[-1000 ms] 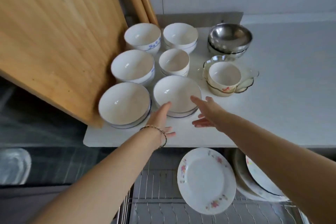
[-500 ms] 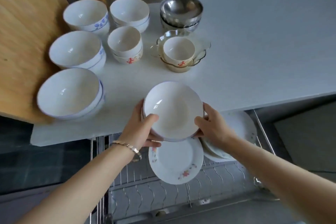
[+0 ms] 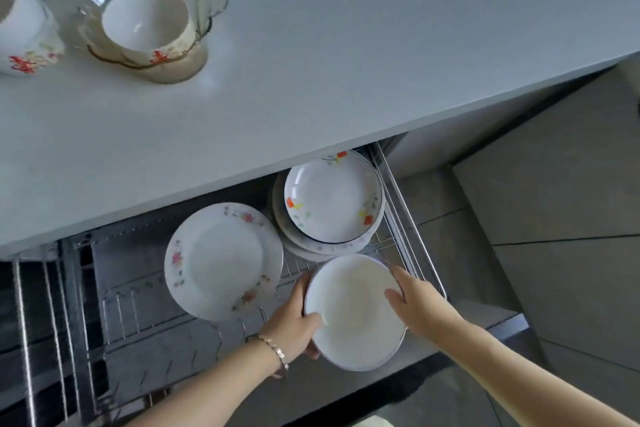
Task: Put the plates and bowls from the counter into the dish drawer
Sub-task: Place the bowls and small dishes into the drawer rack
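both hands carry a stack of white bowls [image 3: 356, 314] low over the open dish drawer [image 3: 412, 229], in the lower middle of the frame. the left hand [image 3: 294, 317] clamps the near-left rim, thumb over the lip and fingers curled underneath; the right hand [image 3: 414, 302] presses on the right rim with its thumb laid inside. each grip is closed on the bowls from opposite sides, most likely because the stack is heavy and slick and one hand alone would let it tip. whether the stack already touches the wire rack [image 3: 138, 305] cannot be told.

the bowls sit over the free front-right corner of the drawer, seemingly chosen because the rest is taken: a floral plate [image 3: 221, 260] lies tilted left of them, and a pile of flowered deep plates [image 3: 332, 198] rests just behind, partly under the tabletop's edge.

the tabletop [image 3: 346, 63] is a plain pale grey slab filling the upper half of the frame. at its upper left stand a cream bowl inside a glass dish [image 3: 145, 23], with a red-marked white bowl [image 3: 24, 35] at the left edge; these remain to be moved. at the right of the frame the floor is large grey tiles [image 3: 554, 218]. the drawer's wire pegs would suit plates standing on edge.
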